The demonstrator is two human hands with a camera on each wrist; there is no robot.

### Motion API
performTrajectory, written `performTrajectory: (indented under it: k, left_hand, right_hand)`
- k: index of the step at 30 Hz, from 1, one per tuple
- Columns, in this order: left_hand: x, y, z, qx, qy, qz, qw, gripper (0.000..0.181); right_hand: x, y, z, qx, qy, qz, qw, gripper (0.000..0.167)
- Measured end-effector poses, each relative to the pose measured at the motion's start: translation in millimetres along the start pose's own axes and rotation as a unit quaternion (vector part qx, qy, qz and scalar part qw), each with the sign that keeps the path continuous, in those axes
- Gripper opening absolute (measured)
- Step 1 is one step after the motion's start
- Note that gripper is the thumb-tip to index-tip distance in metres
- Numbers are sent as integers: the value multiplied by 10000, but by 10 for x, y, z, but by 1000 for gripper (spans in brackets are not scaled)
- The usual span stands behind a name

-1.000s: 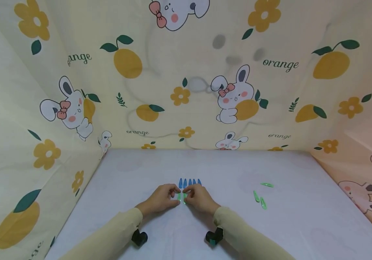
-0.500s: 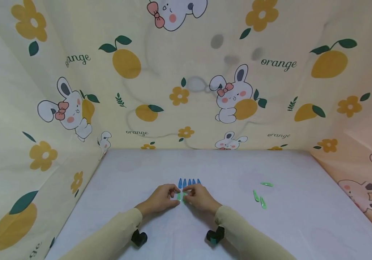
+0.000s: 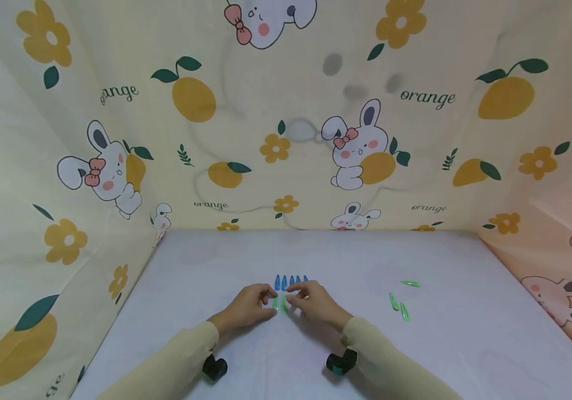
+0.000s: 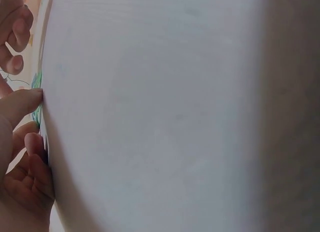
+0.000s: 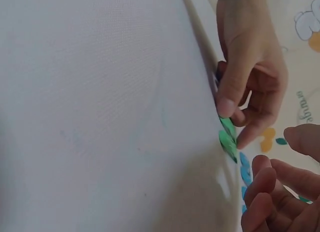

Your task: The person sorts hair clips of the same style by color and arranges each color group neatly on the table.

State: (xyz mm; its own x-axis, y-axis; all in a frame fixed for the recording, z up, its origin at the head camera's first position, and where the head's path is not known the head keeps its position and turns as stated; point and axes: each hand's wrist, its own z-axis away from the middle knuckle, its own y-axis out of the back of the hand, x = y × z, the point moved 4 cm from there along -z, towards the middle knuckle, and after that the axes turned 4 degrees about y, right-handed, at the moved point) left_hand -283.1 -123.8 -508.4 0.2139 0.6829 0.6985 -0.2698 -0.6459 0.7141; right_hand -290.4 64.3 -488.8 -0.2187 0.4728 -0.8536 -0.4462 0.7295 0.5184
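Note:
Two green snap hair clips lie side by side in the middle of the table, the left clip [image 3: 275, 304] and the right clip [image 3: 283, 305]. My left hand [image 3: 247, 306] pinches the left clip end to end between thumb and forefinger, as the right wrist view also shows. Close beside the right clip, my right hand [image 3: 318, 304] is lifted off it, fingers loosely bent and thumb apart, holding nothing. Just beyond both hands stands a row of several blue hair clips [image 3: 284, 283], partly covered by the right fingers. In the left wrist view the green clips are mostly hidden behind the left hand [image 4: 25, 167].
Three more green clips lie apart on the right: an upper one [image 3: 410, 284], a left one [image 3: 394, 301] and a lower one [image 3: 404, 311]. A white cloth covers the table [image 3: 205, 255]. Printed curtains [image 3: 245, 128] enclose its back and sides.
My right hand has let go of the right green clip and drawn slightly to the right, its fingers opening. The left hand stays where it was on the left clip.

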Motion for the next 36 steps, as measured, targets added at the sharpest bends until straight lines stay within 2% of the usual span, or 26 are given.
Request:
performTrajectory:
  k: [5,11,21,30,36]
  left_hand:
    - [-2,7,0,-21,67,-41,10000,33]
    - [10,11,5,-39,217,4,9998,34]
    - [24,1,25,-50,304,45,9995,35]
    - [9,-12,19,-21,217,96,9997,34]
    - [-5,-25,10,-45,190,114,9997,34]
  right_hand:
    - [15,74,56,57,174,89,9998,34]
    - [0,221,161,199,161,145,9996,33]
    - [1,513,302,357,178,125,9991,32]
    - [35,787,407,441,320,149,9984,33]
    - [68,967,497,523,210,177,9983,34]
